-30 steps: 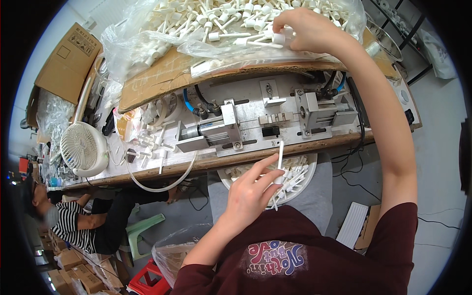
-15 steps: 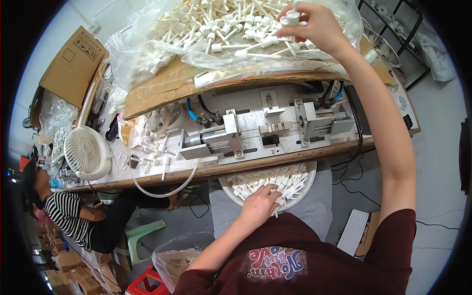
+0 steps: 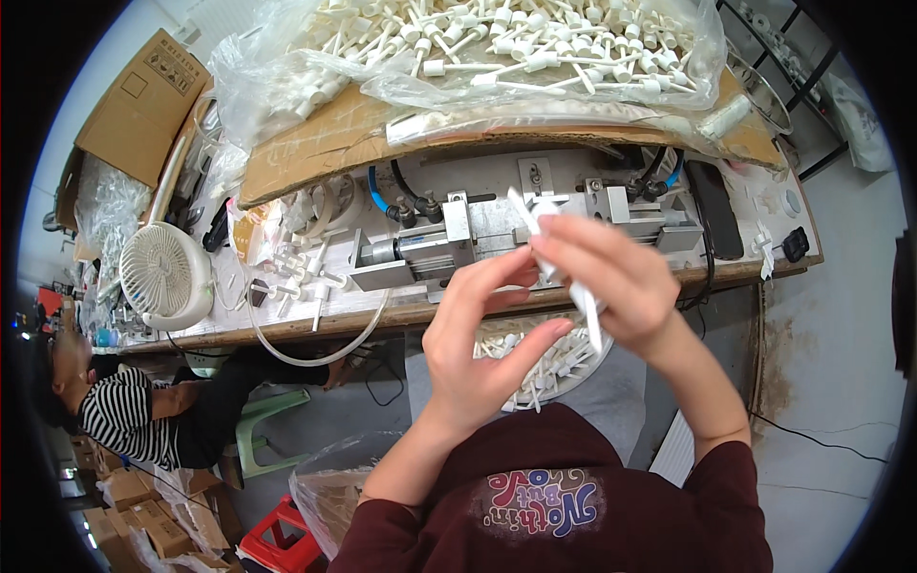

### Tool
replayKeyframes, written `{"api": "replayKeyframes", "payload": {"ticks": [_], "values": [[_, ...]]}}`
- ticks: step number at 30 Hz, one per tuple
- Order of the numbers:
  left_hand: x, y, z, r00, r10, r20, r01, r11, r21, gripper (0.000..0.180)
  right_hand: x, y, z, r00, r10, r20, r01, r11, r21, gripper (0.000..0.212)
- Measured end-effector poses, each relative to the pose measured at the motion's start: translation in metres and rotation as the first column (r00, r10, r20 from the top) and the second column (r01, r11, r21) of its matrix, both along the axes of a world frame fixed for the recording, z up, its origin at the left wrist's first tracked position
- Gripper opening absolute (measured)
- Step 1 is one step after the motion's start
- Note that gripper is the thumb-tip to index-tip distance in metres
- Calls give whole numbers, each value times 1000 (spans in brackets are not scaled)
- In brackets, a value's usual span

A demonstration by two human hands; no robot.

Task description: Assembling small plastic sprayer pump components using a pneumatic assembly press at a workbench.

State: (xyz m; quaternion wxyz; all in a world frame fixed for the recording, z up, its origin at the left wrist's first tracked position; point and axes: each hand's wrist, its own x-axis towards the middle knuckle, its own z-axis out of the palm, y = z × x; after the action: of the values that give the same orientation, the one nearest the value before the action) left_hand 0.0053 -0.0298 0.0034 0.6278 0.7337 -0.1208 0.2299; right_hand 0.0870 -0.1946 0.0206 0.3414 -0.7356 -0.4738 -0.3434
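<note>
Above my lap, in front of the metal fixture [image 3: 420, 256], my right hand [image 3: 616, 286] is closed on white plastic capped sticks [image 3: 593, 327], somewhat blurred; one end points up and another points down. My left hand [image 3: 482, 334] is beside them, thumb and forefinger spread apart, its forefinger tip close to the sticks. Whether that tip touches them is hard to tell. Below both hands a round white bowl [image 3: 589, 375] on my lap holds many similar sticks, partly hidden by my hands. A large pile of capped sticks [image 3: 573, 43] lies on clear plastic over cardboard at the back.
A cardboard sheet [image 3: 315, 148] overhangs the fixture. Loose white parts [image 3: 306, 282] and a clear hose [image 3: 320, 380] lie left of it, near a white fan [image 3: 164, 286]. A black phone [image 3: 714, 210] lies at right. Another person [image 3: 124, 401] sits at left.
My right hand has come down from the pile with white sticks, to in front of the fixture. My left hand has risen out of the bowl to meet it, fingers spread.
</note>
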Motion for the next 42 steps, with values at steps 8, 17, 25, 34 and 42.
{"api": "replayKeyframes", "payload": {"ticks": [8,17,25,34,42], "values": [[4,5,-10,998,-47,-41,52,991,125,43,-32,-9,-30,995,-25,-94,21,999,-43,37],[12,8,-20,992,64,105,-91,956,278,45,-34,-24,-31,888,-58,-455,189,950,247,20],[24,-2,-45,990,73,117,-135,685,716,28,-42,-34,-32,468,401,-787,237,801,549,14],[33,-2,-29,993,66,94,-115,531,839,27,-42,-30,-32,372,431,-822,248,807,536,13],[34,-3,-32,994,74,76,-103,522,847,29,-46,-30,-30,442,485,-754,269,731,627,14]]}}
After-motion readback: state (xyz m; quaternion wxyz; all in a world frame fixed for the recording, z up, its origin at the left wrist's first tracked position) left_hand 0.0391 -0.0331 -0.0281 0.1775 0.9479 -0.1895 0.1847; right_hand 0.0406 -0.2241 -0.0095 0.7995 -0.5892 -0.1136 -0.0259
